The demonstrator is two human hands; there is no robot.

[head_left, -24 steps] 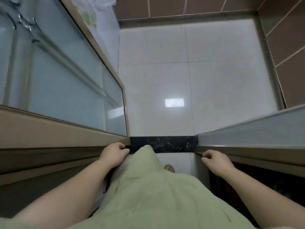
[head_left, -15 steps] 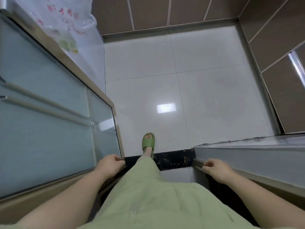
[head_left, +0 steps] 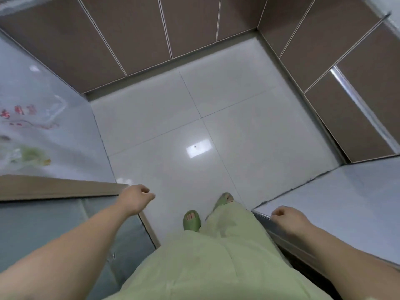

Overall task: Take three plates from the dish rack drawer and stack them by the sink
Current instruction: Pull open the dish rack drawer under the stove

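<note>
No plate, dish rack drawer or sink is in view. My left hand (head_left: 136,199) hovers just past the corner of the wood-edged counter (head_left: 60,188) on the left, fingers loosely curled and holding nothing. My right hand (head_left: 287,217) lies knuckles up on the near corner of a grey panel (head_left: 346,195) on the right, with its fingers curled over the panel's edge.
A white tiled floor (head_left: 194,118) lies ahead, closed in by brown tiled walls (head_left: 134,29). A printed plastic bag (head_left: 26,135) lies on the left counter above a frosted glass cabinet front (head_left: 43,230). My feet in green slippers (head_left: 191,220) stand between the two units.
The view has swung up and forward as I stepped ahead. My left hand has come off the cabinet edge and now hangs past its corner. My right hand stays on the grey panel's edge.
</note>
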